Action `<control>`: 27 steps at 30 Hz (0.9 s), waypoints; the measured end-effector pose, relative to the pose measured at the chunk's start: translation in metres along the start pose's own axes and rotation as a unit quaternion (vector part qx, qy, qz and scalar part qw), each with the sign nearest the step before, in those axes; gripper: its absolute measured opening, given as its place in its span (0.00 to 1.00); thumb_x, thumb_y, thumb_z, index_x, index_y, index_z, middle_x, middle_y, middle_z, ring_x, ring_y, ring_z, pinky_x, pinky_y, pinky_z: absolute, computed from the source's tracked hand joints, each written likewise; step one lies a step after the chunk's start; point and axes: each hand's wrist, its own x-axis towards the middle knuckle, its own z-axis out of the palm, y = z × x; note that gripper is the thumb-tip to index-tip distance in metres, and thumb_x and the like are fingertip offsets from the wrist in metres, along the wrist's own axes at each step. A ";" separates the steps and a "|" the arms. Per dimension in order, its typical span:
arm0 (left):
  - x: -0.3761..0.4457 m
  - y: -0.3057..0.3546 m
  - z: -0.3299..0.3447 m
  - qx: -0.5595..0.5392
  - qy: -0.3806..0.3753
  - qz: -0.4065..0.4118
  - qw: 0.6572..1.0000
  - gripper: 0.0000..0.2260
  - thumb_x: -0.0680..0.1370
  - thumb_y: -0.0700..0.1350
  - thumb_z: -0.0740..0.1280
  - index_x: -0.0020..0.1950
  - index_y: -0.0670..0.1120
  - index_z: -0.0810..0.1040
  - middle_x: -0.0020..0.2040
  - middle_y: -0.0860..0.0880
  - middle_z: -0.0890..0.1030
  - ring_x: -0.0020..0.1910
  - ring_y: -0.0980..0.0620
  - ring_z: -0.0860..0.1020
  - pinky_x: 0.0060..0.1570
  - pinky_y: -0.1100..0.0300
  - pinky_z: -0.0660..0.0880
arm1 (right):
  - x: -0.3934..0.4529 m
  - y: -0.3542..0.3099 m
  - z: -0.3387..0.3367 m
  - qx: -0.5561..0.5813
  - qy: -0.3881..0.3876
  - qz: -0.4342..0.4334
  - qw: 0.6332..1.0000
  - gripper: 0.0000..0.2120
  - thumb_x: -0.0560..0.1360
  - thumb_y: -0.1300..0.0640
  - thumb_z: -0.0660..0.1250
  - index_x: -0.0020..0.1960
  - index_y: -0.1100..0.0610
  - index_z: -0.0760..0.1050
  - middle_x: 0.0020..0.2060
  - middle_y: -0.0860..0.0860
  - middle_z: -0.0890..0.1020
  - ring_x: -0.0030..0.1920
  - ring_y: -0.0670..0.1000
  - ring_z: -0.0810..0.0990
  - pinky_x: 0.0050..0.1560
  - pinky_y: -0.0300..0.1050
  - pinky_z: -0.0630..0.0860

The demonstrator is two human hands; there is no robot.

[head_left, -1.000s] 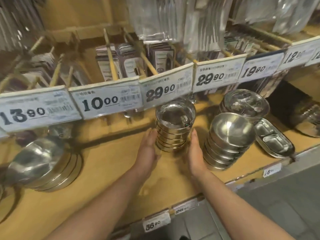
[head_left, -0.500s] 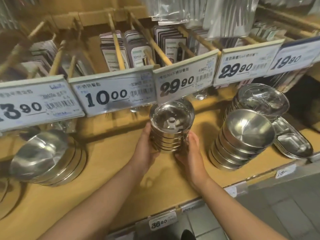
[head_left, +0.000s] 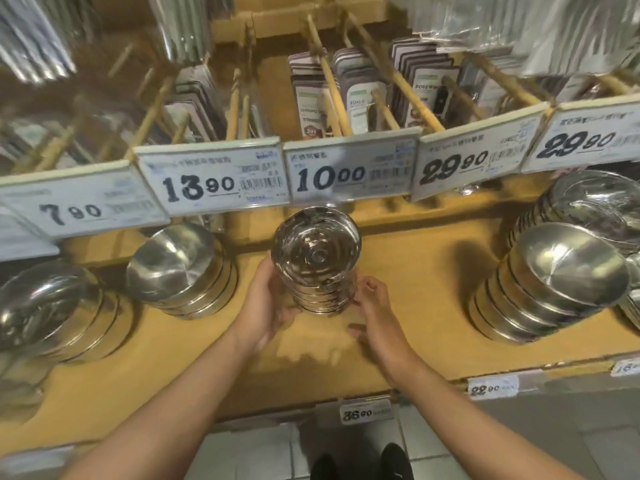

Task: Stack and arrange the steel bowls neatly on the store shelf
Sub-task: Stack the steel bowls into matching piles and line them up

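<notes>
The stack of small steel bowls [head_left: 317, 261], nested with the top one empty, is mid-shelf [head_left: 415, 271] below the 10.00 tag [head_left: 349, 169]. My left hand [head_left: 268, 303] curls round its side; my right hand [head_left: 375, 315] cups its base with fingers bent. Since a second ago I've carried it left, away from the tilted bowl stack [head_left: 550, 292] toward another stack [head_left: 181, 270].

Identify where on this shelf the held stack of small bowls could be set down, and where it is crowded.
Bare shelf board lies between the held stack and the right-hand bowl stack; a narrower strip lies between the left hand and the tilted stack. Both shelf ends are crowded with leaning stacks. The right hand is at the stack's base.
</notes>
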 end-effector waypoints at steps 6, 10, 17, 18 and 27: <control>-0.009 0.010 -0.015 0.019 0.025 -0.010 0.999 0.20 0.80 0.67 0.55 0.60 0.62 0.81 0.58 0.57 0.84 0.64 0.52 0.76 0.42 0.56 0.81 | 0.015 -0.028 -0.005 -0.003 0.014 -0.002 1.000 0.15 0.76 0.36 0.56 0.57 0.38 0.75 0.56 0.39 0.81 0.57 0.39 0.76 0.52 0.46 0.75; -0.013 0.017 -0.011 0.027 0.020 -0.025 0.999 0.20 0.79 0.68 0.54 0.51 0.64 0.84 0.53 0.57 0.86 0.64 0.51 0.77 0.47 0.49 0.83 | 0.019 -0.058 0.004 -0.040 -0.033 -0.014 0.999 0.23 0.73 0.30 0.54 0.59 0.37 0.79 0.56 0.38 0.83 0.60 0.39 0.78 0.50 0.43 0.78; -0.012 0.025 -0.008 0.037 0.031 -0.039 0.998 0.24 0.80 0.69 0.53 0.59 0.58 0.82 0.57 0.52 0.85 0.63 0.48 0.79 0.53 0.40 0.82 | 0.011 -0.071 0.008 -0.054 -0.033 0.009 0.998 0.23 0.80 0.33 0.52 0.63 0.41 0.79 0.58 0.41 0.82 0.59 0.40 0.77 0.44 0.39 0.77; -0.013 0.026 -0.008 0.044 0.028 -0.040 0.998 0.24 0.79 0.69 0.54 0.59 0.59 0.82 0.57 0.52 0.85 0.63 0.48 0.79 0.51 0.42 0.82 | 0.010 -0.071 0.008 -0.050 -0.032 0.011 0.998 0.23 0.80 0.33 0.52 0.62 0.42 0.79 0.57 0.40 0.82 0.58 0.39 0.77 0.44 0.40 0.77; -0.012 0.037 -0.011 0.083 0.006 -0.056 0.995 0.28 0.75 0.71 0.56 0.64 0.57 0.80 0.64 0.50 0.81 0.64 0.46 0.77 0.54 0.40 0.79 | 0.004 -0.068 0.014 -0.021 -0.016 0.029 0.999 0.19 0.81 0.35 0.53 0.59 0.41 0.78 0.53 0.40 0.82 0.57 0.41 0.77 0.52 0.47 0.79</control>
